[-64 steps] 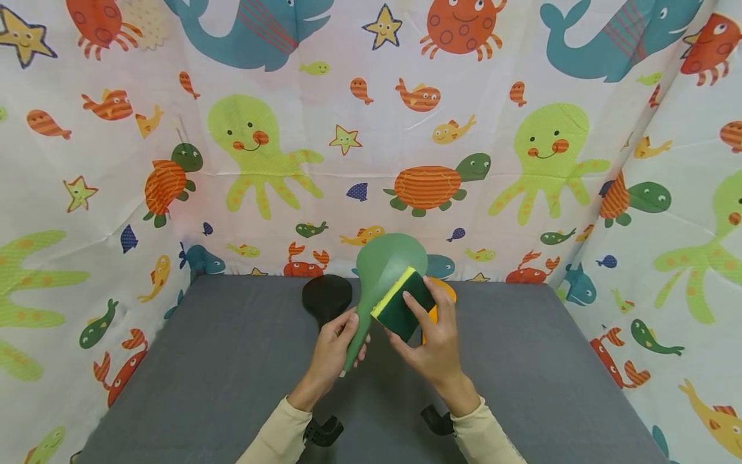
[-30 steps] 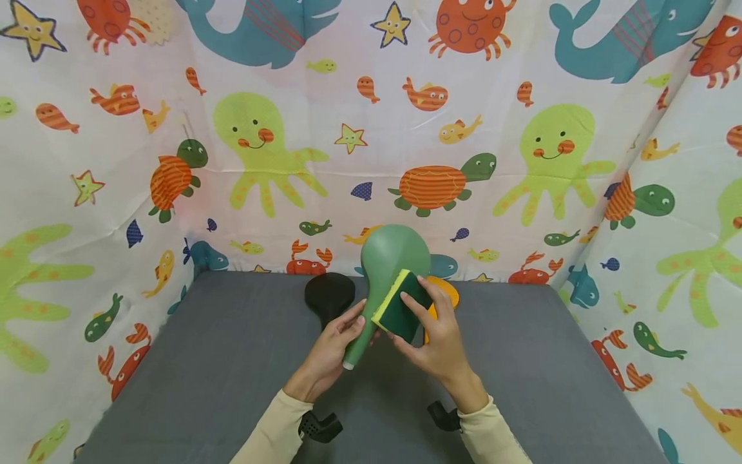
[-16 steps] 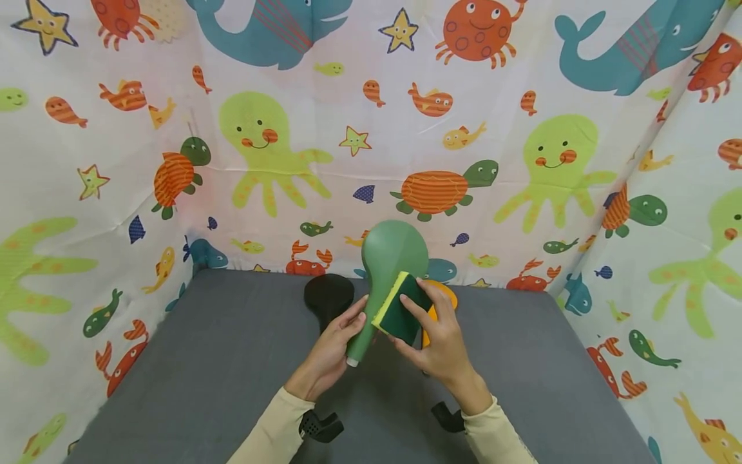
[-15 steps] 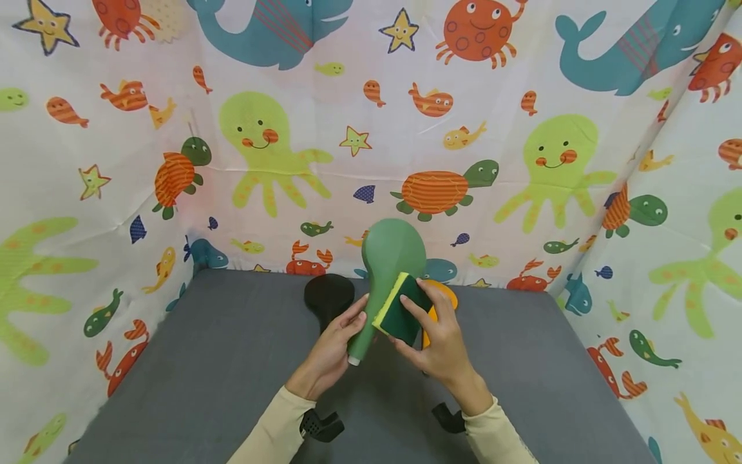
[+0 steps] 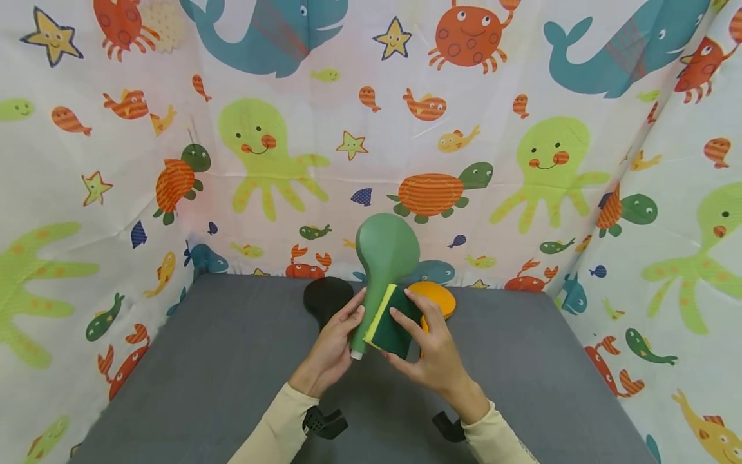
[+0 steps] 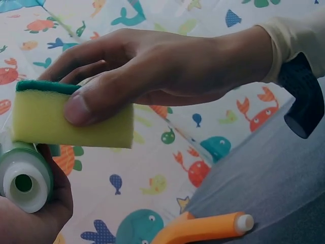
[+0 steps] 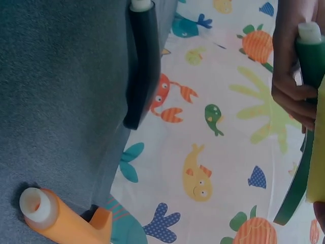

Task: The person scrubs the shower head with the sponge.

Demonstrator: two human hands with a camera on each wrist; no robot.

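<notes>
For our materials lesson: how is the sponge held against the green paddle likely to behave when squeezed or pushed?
The sponge probably gives easily: the right hand pinches thick yellow foam by thumb and fingers. It looks light for its bulk. Its dark green scouring face likely drags rather than slips on the green paddle, which the left hand grips.

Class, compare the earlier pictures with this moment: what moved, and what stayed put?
The sponge in the right hand slid down the green paddle toward its handle. The left hand still grips that handle; the black paddle and orange paddle stayed put.
</notes>
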